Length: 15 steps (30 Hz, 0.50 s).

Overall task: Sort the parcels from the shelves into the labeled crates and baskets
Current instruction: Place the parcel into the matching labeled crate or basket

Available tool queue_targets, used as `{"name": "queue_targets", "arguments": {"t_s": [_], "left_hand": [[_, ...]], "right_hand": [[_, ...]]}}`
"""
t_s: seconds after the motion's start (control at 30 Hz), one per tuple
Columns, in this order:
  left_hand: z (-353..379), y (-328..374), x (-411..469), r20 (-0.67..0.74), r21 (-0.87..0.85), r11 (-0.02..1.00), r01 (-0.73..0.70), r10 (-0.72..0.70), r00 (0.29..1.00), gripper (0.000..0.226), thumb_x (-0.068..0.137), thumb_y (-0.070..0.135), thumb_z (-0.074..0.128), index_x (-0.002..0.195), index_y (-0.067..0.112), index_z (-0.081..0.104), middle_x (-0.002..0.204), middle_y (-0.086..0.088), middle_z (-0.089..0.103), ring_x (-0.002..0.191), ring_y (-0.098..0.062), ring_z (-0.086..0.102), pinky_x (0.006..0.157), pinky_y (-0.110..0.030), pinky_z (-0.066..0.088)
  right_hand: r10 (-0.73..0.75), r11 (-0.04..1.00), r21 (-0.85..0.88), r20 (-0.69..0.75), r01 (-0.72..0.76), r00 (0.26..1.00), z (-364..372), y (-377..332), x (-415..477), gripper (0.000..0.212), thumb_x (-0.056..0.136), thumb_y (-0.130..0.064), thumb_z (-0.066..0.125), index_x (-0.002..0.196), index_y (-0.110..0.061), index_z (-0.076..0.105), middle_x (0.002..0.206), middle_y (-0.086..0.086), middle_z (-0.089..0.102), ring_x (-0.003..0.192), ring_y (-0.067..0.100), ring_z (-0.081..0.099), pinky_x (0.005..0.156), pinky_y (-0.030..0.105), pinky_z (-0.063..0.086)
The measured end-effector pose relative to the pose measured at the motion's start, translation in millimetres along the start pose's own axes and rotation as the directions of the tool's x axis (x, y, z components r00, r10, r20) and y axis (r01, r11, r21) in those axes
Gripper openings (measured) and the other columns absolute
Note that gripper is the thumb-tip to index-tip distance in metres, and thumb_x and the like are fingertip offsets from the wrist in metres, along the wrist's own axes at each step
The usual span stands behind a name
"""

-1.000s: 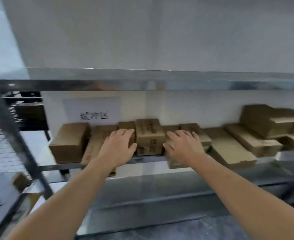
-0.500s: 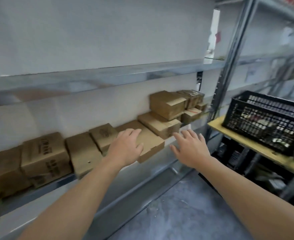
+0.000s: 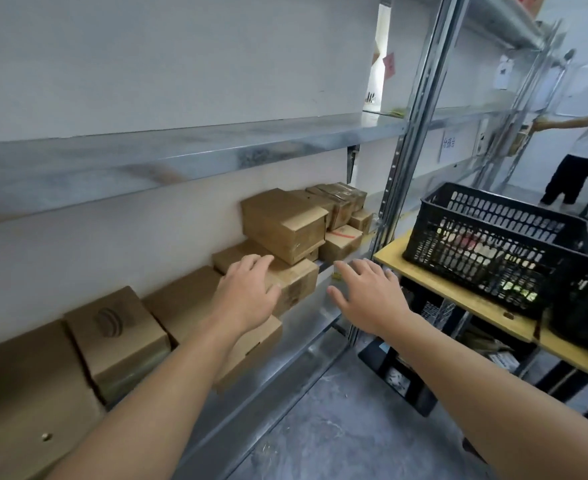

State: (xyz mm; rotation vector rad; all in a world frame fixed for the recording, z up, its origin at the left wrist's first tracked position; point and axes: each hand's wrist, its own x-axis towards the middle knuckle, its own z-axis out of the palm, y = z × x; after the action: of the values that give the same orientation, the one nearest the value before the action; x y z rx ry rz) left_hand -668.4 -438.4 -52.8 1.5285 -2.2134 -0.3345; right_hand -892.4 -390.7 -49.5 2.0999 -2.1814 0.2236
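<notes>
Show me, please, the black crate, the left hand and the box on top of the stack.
black crate (image 3: 476,261): head view, on its perforated near wall.
left hand (image 3: 247,296): head view, on the back of the hand.
top box (image 3: 280,210): head view, on its upper face.

A white wall (image 3: 147,57) backs galvanised metal shelving (image 3: 181,150) on the left; grey concrete floor (image 3: 337,427) lies near; a yellow-topped bench (image 3: 391,252) stands right.

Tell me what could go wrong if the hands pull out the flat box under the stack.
1. The big box sits on the flat box under the left hand; pulling the lower one may topple it.
2. The long box below the left forearm seems to overhang the shelf edge; a nudge could drop it.
</notes>
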Motion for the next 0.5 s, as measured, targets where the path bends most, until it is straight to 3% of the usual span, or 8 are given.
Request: {"name": "queue_targets", "arguments": {"t_s": [0.5], "left_hand": [[46.1, -14.6, 155.9, 0.032, -0.05, 0.997, 0.064, -0.062, 0.998, 0.059, 0.098, 0.046, 0.043, 0.152, 0.032, 0.025, 0.152, 0.001, 0.036, 0.134, -0.026, 0.037, 0.112, -0.044, 0.032]], "right_hand": [[0.002, 0.991, 0.132, 0.001, -0.002, 1.0, 29.6, 29.2, 180.3, 0.053, 0.105, -0.054, 0.034, 0.151, -0.029, 0.034, 0.15, 0.004, 0.046, 0.141, 0.027, 0.04, 0.109, 0.05, 0.036]]}}
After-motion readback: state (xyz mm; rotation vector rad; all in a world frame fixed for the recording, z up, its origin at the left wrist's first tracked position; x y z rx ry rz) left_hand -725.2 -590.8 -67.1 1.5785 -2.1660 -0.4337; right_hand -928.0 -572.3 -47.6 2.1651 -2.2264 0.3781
